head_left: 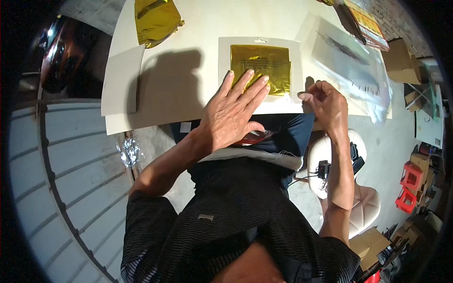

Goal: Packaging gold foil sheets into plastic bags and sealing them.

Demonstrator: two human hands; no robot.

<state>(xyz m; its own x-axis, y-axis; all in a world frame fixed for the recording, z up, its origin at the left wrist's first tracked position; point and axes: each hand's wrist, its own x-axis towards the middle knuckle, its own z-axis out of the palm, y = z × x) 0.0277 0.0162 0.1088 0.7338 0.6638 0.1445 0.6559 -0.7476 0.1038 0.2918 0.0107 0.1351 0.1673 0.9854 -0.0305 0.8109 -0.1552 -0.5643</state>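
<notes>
A shiny gold foil packet [278, 59] lies on a pale backing card [224, 52] with a hang hole at its top edge. My left hand [231, 111] is spread flat, its fingertips over the packet's lower left part and its thumb out past the table's front edge. At the card's lower right corner, my right hand [330, 106] is closed, thumb and forefinger drawn together. What lies between those fingers, if anything, is too small to tell.
Gold foil pieces [158, 23] lie at the table's far left, above a stack of pale cards [123, 82]. Clear plastic bags [354, 66] spread over the right side. Beyond them sits a cardboard box [401, 61]. A cream stool [358, 188] stands on the floor at right.
</notes>
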